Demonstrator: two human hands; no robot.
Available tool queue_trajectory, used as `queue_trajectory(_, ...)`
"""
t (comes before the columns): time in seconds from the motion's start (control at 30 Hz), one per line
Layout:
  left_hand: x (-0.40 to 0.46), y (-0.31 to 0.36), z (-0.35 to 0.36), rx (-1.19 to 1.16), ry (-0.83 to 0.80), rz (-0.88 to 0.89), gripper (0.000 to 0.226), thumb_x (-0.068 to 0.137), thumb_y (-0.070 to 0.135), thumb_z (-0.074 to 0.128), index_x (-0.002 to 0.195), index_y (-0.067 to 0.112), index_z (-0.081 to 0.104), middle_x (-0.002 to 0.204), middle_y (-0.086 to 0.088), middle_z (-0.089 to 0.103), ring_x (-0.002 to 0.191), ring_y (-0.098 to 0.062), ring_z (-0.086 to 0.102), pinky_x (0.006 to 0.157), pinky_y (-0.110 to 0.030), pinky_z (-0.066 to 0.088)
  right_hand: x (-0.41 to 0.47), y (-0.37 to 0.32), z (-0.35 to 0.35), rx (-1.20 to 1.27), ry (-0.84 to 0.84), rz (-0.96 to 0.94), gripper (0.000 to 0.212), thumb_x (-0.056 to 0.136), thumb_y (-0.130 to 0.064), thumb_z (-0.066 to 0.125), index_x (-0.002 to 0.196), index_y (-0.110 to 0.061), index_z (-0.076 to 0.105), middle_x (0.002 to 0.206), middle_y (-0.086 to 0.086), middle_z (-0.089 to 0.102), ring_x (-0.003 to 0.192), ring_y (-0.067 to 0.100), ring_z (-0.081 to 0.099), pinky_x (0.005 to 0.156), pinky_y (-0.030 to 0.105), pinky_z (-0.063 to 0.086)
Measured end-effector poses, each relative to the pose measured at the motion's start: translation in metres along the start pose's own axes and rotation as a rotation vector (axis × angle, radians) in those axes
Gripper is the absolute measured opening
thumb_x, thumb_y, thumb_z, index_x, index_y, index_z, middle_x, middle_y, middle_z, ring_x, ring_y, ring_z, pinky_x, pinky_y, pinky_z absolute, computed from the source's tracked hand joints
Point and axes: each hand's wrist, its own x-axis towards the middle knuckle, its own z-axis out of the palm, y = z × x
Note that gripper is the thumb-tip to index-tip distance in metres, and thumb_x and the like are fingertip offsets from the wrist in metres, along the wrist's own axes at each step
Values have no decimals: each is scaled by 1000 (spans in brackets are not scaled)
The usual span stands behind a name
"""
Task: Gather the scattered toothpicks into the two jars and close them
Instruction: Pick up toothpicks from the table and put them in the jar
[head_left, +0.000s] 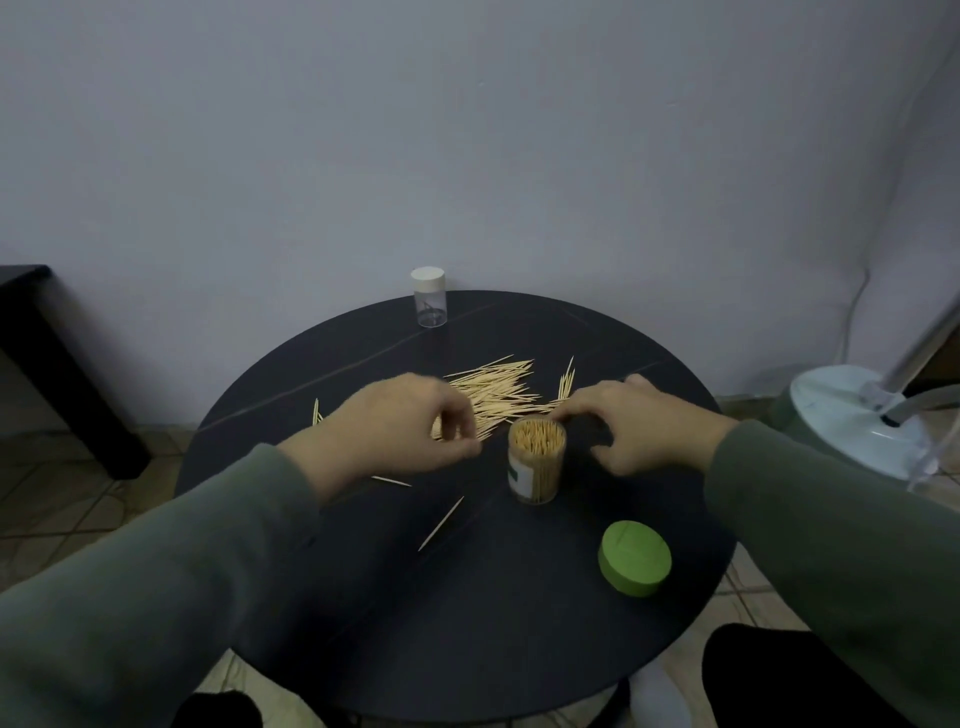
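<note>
On the round dark table (322, 597), the left hand (395, 431) pinches toothpicks (493, 389) from the pile while the right hand (639, 426), fingers curled with its grip hidden, works beside the nearly full open jar (536, 462); next, load the capped far jar (429, 297).

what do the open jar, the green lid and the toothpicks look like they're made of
Open jar: clear plastic or glass, can't tell which; the packed sticks show through its wall.
Green lid: probably matte plastic, with an even colour and no shine.
Toothpicks: pale wood or bamboo, thin, pointed and unfinished.
</note>
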Motion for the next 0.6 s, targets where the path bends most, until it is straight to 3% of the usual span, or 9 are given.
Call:
queue_trajectory(0.1, -2, -3, 2, -33, -354, -162, 25, 75, 57, 71, 79, 33, 65, 81, 16, 62, 78, -1, 58, 67, -22, 45, 9, 4, 9, 29, 63, 55, 34, 92, -35, 60, 126, -36, 55, 126, -13, 56, 118, 7, 48, 113, 43, 24)
queue_trajectory(0.23, -1, 2, 7, -42, -497, -197, 19, 71, 45, 80, 76, 30, 69, 73, 17, 63, 74, -2, 58, 70, -24, 50, 21, 2, 22, 79, 128, 92, 28, 92, -43, 57, 119, -33, 60, 116, -13, 61, 110, 7, 53, 108, 42, 26)
queue_trajectory(0.4, 3, 5, 8, 18, -481, -174, 10, 78, 32, 76, 73, 29, 68, 71, 17, 61, 73, -4, 56, 73, -27, 50, 36, 0, 27, 79, 161, 106, 27, 92, -41, 58, 117, -30, 61, 113, -11, 63, 106, 9, 54, 109, 42, 24)
queue_trajectory(0.6, 17, 5, 17, 79, -323, -171, 6, 86, 34, 66, 81, 30, 66, 83, 13, 59, 85, -11, 56, 76, -31, 52, 49, -4, 28, -1, 221, 91, 23, 96, -34, 53, 115, -27, 64, 112, -9, 64, 106, 12, 56, 105, 40, 26)
